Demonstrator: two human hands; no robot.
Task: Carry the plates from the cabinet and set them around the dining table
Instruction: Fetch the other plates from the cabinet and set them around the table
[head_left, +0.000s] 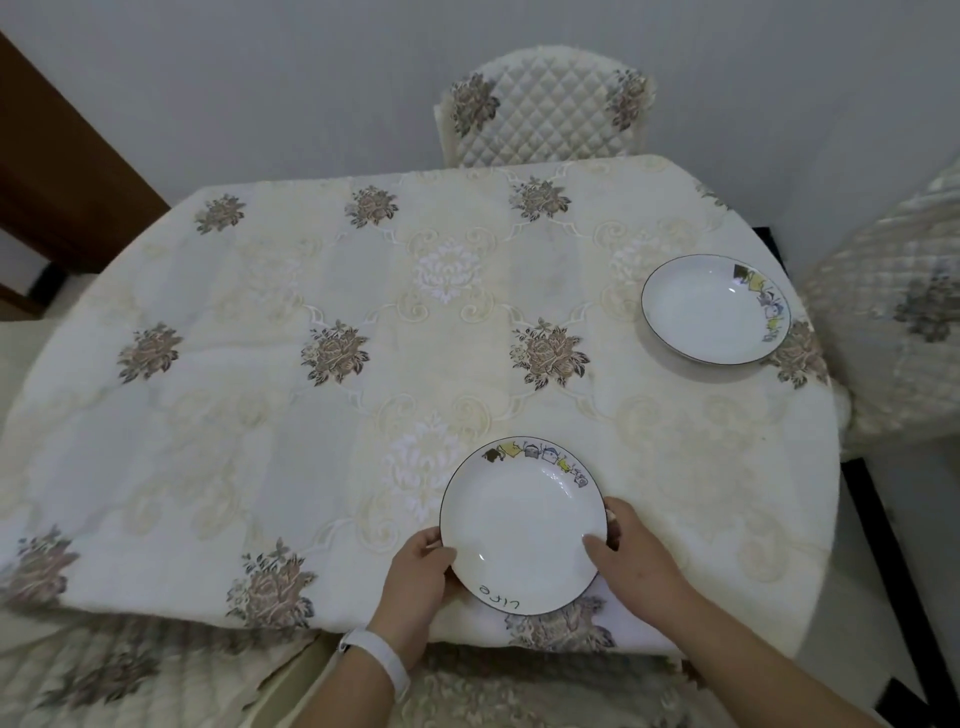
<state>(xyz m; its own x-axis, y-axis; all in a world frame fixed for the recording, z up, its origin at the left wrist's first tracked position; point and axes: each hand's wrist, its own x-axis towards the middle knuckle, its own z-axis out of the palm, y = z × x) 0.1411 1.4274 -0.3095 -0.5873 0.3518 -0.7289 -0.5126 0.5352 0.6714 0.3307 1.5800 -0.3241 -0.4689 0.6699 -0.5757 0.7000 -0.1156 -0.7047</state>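
At near table edge (363, 618), left hand (423, 571) and right hand (631, 553) both grip near plate (522, 525) by rim; lower flat, release together, clear of far plate (716, 309).

Both bare forearms are reaching forward from the lower edge of the view, converging slightly. The left hand (422, 579), its wrist wearing a white band (375, 661), is gripping the lower-left rim of a round white ceramic plate with a thin dark edge (519, 525), fingers curled against it. The right hand (636, 558) is gripping the right rim, thumb lying on the inner face and fingertips curling round the outer edge.
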